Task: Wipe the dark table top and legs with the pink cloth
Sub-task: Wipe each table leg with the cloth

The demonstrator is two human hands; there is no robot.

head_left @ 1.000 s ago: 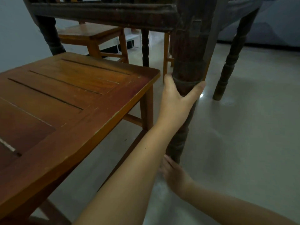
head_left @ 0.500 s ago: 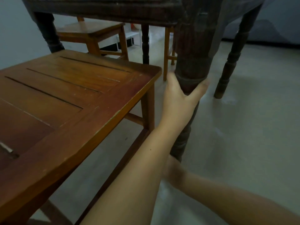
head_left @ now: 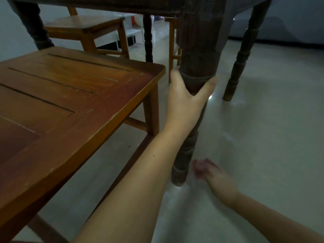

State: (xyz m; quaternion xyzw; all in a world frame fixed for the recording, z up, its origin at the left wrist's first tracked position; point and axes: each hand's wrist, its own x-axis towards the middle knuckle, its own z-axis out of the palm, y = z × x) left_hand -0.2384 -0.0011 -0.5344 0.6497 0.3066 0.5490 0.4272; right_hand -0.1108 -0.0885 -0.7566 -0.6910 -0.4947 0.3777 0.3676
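Left hand (head_left: pixel 185 100) grips the dark turned wooden bench leg (head_left: pixel 196 67), bracing it; blurred right hand (head_left: pixel 213 174) apparently clutches pink cloth (head_left: pixel 199 168) near its foot.

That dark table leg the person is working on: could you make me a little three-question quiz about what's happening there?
1. True or false: the left hand grips the dark table leg.
2. Where is the right hand? A) on the wooden chair seat B) low beside the leg's foot, near the floor C) on the table top
3. Fill in: the right hand's fingers look ____ from motion, so a cloth can't be confirmed.

Key: 1 true; 2 B; 3 blurred
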